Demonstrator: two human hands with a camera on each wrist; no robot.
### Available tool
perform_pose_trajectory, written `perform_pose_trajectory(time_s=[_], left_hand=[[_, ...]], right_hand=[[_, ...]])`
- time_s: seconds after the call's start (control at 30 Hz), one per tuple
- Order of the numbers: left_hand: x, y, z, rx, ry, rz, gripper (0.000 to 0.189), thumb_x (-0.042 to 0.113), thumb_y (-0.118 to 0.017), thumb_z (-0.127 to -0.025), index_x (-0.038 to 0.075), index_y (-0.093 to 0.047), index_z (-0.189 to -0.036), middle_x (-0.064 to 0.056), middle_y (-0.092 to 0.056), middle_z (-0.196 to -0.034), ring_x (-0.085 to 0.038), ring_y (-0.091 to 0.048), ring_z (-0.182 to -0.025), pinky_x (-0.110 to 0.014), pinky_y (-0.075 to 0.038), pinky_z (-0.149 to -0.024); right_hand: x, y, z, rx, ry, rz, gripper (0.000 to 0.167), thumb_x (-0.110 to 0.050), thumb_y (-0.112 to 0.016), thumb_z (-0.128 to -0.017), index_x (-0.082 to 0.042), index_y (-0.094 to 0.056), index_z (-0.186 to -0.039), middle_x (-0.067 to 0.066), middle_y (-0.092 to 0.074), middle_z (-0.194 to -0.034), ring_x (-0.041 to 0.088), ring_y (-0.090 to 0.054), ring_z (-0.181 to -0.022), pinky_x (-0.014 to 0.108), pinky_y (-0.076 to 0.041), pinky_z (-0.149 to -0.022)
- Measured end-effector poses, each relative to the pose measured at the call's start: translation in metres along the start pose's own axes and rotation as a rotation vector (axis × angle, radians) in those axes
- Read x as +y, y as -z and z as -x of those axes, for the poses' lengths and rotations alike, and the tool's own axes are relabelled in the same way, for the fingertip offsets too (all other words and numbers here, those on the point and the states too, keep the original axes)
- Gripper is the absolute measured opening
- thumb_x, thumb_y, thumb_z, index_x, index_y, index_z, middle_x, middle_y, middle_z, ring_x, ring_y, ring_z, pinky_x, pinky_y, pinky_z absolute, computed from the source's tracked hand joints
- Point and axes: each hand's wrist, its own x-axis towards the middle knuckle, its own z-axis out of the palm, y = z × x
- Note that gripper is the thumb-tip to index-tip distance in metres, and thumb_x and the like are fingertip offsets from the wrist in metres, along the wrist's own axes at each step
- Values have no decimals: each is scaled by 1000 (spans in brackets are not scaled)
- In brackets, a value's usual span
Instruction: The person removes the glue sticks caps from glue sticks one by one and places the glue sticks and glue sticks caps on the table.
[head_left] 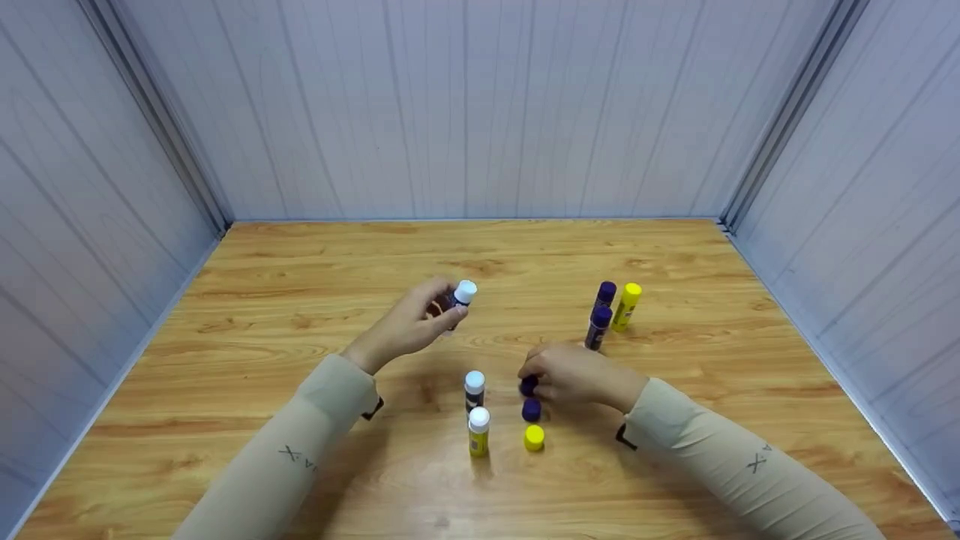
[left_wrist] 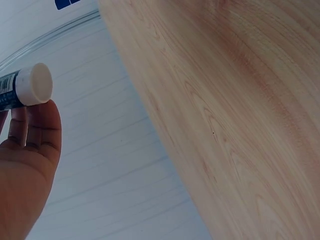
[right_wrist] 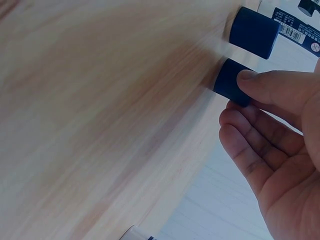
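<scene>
My left hand (head_left: 409, 322) grips a glue stick (left_wrist: 9, 91) with a dark label and a white end, held tilted above the table. My right hand (head_left: 577, 373) pinches a dark purple cap (right_wrist: 232, 80) between thumb and fingers, low at the table. Just nearer me stand another purple cap (head_left: 531, 409) and a yellow cap (head_left: 534, 437). To their left, two glue sticks stand upright with white tops: one dark-labelled (head_left: 474, 391), one yellow (head_left: 478, 433). In the left wrist view the held stick's lower part is cut off by the frame.
Beyond my right hand, two purple-capped glue sticks (head_left: 598, 328) stand close beside a yellow-capped one (head_left: 627, 306). The wood-grain table (head_left: 315, 262) is bounded by pale panel walls (head_left: 465, 112) at the back and both sides.
</scene>
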Motion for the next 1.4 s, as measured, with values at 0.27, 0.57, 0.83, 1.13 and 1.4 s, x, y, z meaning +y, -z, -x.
perform_pose_trajectory(time_s=[0.27, 0.57, 0.83, 1.13, 1.4], left_hand=[[-4, -2, 0, -55, 15, -14, 19, 20, -68, -108, 7, -70, -122, -8, -73, -106, -23, -68, -97, -38, -58, -89], [-10, -8, 2, -172, 70, 10, 19, 16, -76, -104, 3, -75, -117, -5, -78, -107, -19, -72, -98, -37, -61, -91], [-13, -14, 2, -256, 108, -17, 11, 17, -80, -101, 13, -79, -111, -2, -79, -106, -16, -76, -96, -37, -64, -90], [-16, -18, 1, -344, 108, -3, 11, 8, -77, -101, 8, -79, -111, -6, -79, -111, -21, -78, -107, -39, -63, -99], [-19, -22, 2, -385, 97, -35, 15, 6, -74, -101, 5, -78, -116, -10, -78, -116, -27, -77, -112, -43, -62, -101]], right_hand=[[0, 0, 0, 2, 8, 6, 19, -7, -75, -99, -5, -81, -117, 9, -79, -112, 24, -75, -103, 40, -63, -91], [-1, -1, 1, 4, -23, -10, 21, -7, -76, -99, -5, -81, -119, 10, -78, -114, 25, -75, -105, 41, -64, -93], [-1, 1, 0, -1, -42, -20, 20, -8, -76, -100, -6, -81, -119, 9, -79, -114, 25, -75, -105, 42, -63, -93], [-1, 1, 0, 3, -45, -21, 19, -10, -76, -101, -7, -81, -119, 7, -79, -113, 23, -75, -104, 41, -63, -93], [0, 0, -1, -7, -45, -33, 19, -11, -74, -103, -7, -81, -120, 7, -79, -115, 23, -75, -105, 42, -63, -94]])
